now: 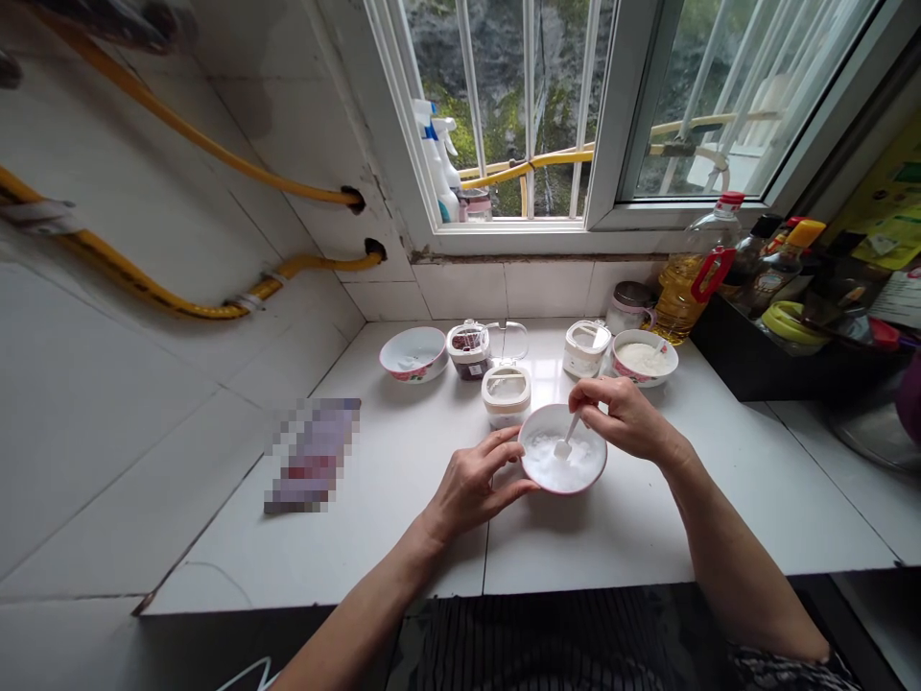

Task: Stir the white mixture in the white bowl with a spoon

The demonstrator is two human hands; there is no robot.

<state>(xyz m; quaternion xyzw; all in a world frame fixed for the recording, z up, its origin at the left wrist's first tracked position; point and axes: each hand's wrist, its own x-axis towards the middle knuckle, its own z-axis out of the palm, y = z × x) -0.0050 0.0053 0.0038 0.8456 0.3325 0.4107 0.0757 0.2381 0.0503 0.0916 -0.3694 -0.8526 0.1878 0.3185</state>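
A white bowl [563,486] with a pinkish rim sits on the white tiled counter and holds a white, grainy substance [541,464]. My left hand [479,477] grips the bowl's left side, fingers at the rim and thumb low along the near side. Pinched in my right hand [620,415] is a small white spoon [565,445], its tip down in the white substance. Just behind the bowl stands a clear-lidded seasoning jar [506,395], close to my left fingertips. Beyond my right hand is a floral bowl [645,361] of pale grains with a spoon handle showing.
Farther back are another floral bowl [413,355], a jar with dark red contents [470,353] and its lid raised, and a white-lidded jar [586,349]. An oil bottle [677,297] and a black bottle rack [755,355] stand right. A blurred packet [317,456] lies left.
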